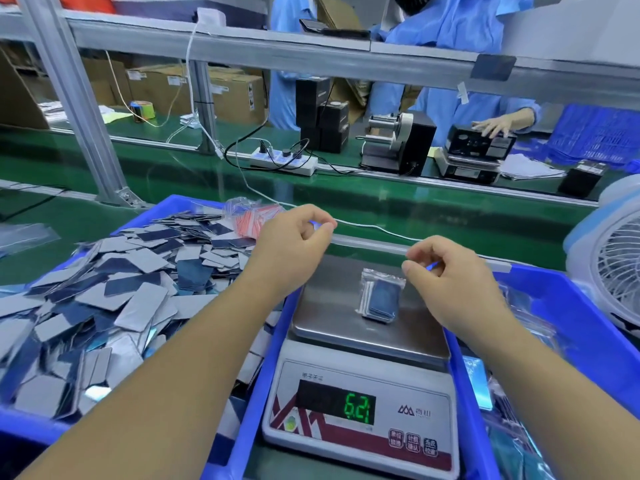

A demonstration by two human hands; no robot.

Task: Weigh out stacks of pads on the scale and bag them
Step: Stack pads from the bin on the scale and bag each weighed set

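L bin point(194, 206): loose pads point(138, 292) (heaped)

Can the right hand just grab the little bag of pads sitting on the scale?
Probably yes. The right hand is just beside the bag of pads on the scale, with nothing between them. But its fingers already seem to pinch something small, so it might need to let go first.

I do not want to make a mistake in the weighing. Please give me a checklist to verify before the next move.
1. Bagged stack lies fully on the scale platform: ok.
2. Display shows a reading, 6.21: ok.
3. Hands off the platform: left hand and right hand are above it: ok.
4. Bag sealed: cannot tell.
5. Loose pads ready in the blue bin: ok.
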